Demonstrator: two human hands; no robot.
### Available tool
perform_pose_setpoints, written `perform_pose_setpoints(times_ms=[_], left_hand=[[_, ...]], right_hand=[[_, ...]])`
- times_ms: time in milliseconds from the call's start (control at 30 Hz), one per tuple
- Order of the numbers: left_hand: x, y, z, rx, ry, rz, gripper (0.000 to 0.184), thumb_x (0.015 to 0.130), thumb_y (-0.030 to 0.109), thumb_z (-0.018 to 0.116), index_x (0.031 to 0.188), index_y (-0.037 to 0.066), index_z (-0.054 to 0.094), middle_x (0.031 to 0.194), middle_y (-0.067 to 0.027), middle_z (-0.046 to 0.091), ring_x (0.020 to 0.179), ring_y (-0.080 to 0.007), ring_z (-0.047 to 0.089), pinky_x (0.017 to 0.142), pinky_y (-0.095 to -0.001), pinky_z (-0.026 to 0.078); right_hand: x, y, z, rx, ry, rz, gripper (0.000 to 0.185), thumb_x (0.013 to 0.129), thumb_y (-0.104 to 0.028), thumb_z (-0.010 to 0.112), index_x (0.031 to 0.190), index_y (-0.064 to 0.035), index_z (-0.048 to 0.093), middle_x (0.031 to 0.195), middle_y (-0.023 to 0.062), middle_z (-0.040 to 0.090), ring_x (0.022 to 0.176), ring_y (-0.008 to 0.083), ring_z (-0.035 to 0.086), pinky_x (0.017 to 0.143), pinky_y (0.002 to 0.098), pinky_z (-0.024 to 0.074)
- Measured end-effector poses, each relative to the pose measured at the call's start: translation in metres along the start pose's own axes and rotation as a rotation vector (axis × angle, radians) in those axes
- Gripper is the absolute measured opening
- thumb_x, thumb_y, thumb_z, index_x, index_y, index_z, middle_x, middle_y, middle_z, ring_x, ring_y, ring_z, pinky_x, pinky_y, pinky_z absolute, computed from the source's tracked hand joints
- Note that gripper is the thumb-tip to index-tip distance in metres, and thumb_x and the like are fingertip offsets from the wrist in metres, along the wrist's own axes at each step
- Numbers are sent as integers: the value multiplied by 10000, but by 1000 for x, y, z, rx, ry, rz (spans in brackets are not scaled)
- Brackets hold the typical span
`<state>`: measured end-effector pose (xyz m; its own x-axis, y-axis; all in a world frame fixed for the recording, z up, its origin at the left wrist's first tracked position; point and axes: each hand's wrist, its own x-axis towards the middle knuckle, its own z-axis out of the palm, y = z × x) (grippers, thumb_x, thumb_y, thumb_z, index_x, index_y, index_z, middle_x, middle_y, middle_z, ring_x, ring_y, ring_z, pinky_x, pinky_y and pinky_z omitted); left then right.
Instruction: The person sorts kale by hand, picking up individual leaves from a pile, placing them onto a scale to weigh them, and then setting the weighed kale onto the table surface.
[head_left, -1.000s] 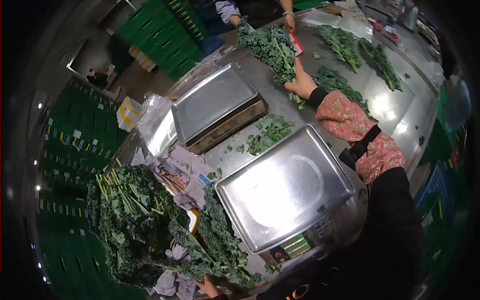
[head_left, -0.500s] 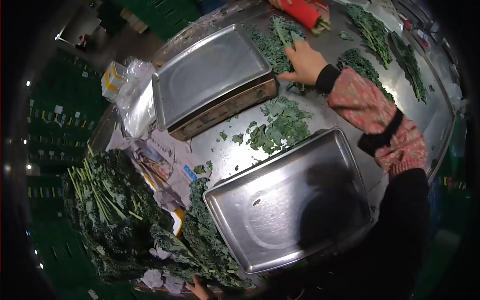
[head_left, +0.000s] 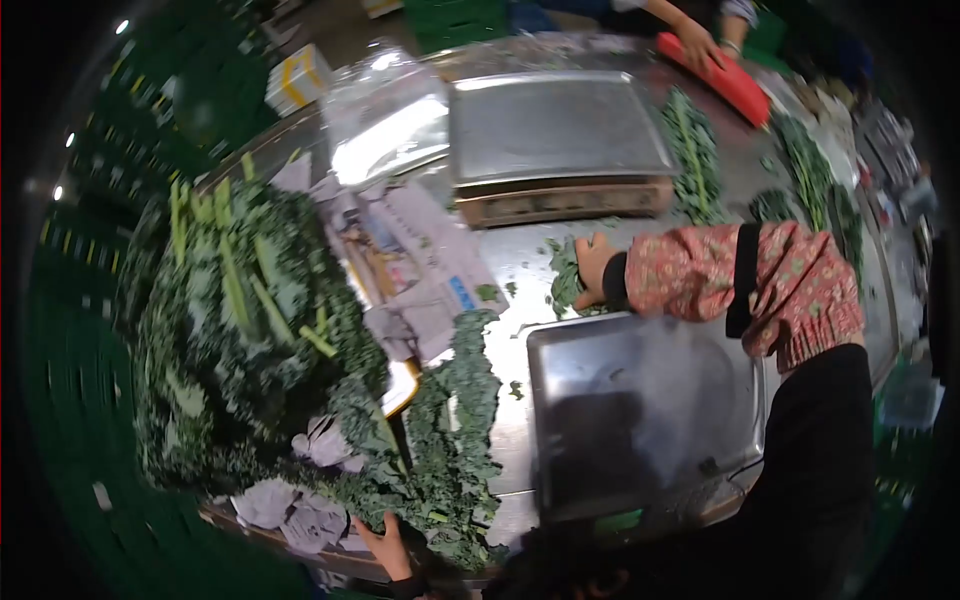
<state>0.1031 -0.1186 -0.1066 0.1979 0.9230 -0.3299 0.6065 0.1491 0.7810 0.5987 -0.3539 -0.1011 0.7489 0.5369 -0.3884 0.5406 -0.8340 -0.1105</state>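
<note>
Right hand (head_left: 597,270): parted fingers flanked kale scraps (head_left: 565,285), eleven o'clock of near tray (head_left: 680,380).
Left hand (head_left: 388,550): parted fingers probably steadied kale leaves (head_left: 465,470).

Dim room with green at its edges

Stacked green crates (head_left: 70,385) line the room from eight to ten o'clock; more green shows at twelve and four. Small white lights (head_left: 70,140) glow towards ten. A dull, brownish floor (head_left: 330,25) shows near eleven. The metal tabletop (head_left: 517,460) spreads across the centre, catching bright glare.
</note>
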Motion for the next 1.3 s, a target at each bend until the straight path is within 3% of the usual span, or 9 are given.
perform_pose_setpoints(times_ms=[67, 167, 333, 400, 467, 600, 867, 1200, 1300], left_hand=[[-2, 11, 5, 83, 15, 7, 775, 795, 254, 660, 1370, -51, 239, 1404, -216, 275, 1279, -308, 301, 1050, -372, 238], [-14, 34, 17, 14, 75, 66, 711, 773, 157, 657, 1337, -70, 290, 1327, -213, 378, 1205, -291, 375, 1018, -356, 273], [-14, 47, 8, -195, -49, 90, 618, 760, 73, 639, 1288, -76, 354, 1239, -183, 460, 1090, -247, 455, 956, -332, 337], [-17, 46, 5, -197, -20, 109, 547, 768, 70, 638, 1242, -69, 401, 1170, -159, 513, 1032, -225, 488, 924, -321, 364], [-18, 50, -2, -318, -115, 104, 470, 780, 71, 637, 1192, -48, 445, 1101, -129, 549, 978, -195, 505, 883, -310, 389], [-15, 30, -9, -547, -240, 108, 393, 792, 74, 635, 1142, -8, 475, 1047, -86, 563, 934, -156, 509, 834, -286, 407], [-8, 13, -13, -745, -397, 99, 374, 840, 113, 609, 1155, -15, 454, 1090, -85, 545, 975, -138, 491, 861, -276, 390], [-9, 14, -76, -962, -686, 23, 387, 865, 140, 566, 1210, 30, 431, 1144, -85, 526, 1021, -170, 521, 878, -312, 418], [-9, 11, -94, -933, -638, 31, 375, 864, 120, 556, 1208, 36, 433, 1137, -70, 529, 1014, -167, 520, 867, -310, 425]], right_hand=[[11, -46, 1, 30, 27, -19, 600, 613, -142, 690, 1119, -9, 396, 1015, 313, 492, 851, 455, 563, 734, 480, 466], [40, -91, -14, -27, -126, -421, 389, 663, -144, 612, 1027, -52, 510, 829, 224, 606, 845, 400, 587, 718, 458, 474], [84, -170, -82, 149, 154, -451, 592, 666, -306, 701, 1160, -60, 490, 936, 238, 610, 903, 369, 599, 752, 413, 495], [56, -209, -134, 776, -217, -315, 787, 652, -504, 728, 1227, -47, 446, 1030, 266, 583, 954, 367, 586, 789, 408, 487], [55, -235, -169, 436, -195, -165, 892, 655, -627, 680, 1261, -33, 407, 1036, 270, 572, 1010, 363, 568, 711, 400, 521], [48, -238, -174, -449, 461, -527, 535, 843, -464, 570, 1123, -13, 507, 917, 201, 595, 915, 282, 623, 482, 329, 529], [-184, -267, -54, 413, -847, -514, 364, 927, -258, 484, 1178, 5, 495, 866, 65, 607, 694, 141, 614, 596, 268, 533], [-195, -336, 97, 878, -162, -48, 672, 782, -293, 657, 1222, 121, 361, 782, 148, 593, 554, 187, 605, 431, 293, 479], [-176, -346, 113, 782, -46, -67, 647, 708, -343, 705, 1117, 107, 485, 863, 217, 608, 636, 247, 627, 552, 344, 490]])
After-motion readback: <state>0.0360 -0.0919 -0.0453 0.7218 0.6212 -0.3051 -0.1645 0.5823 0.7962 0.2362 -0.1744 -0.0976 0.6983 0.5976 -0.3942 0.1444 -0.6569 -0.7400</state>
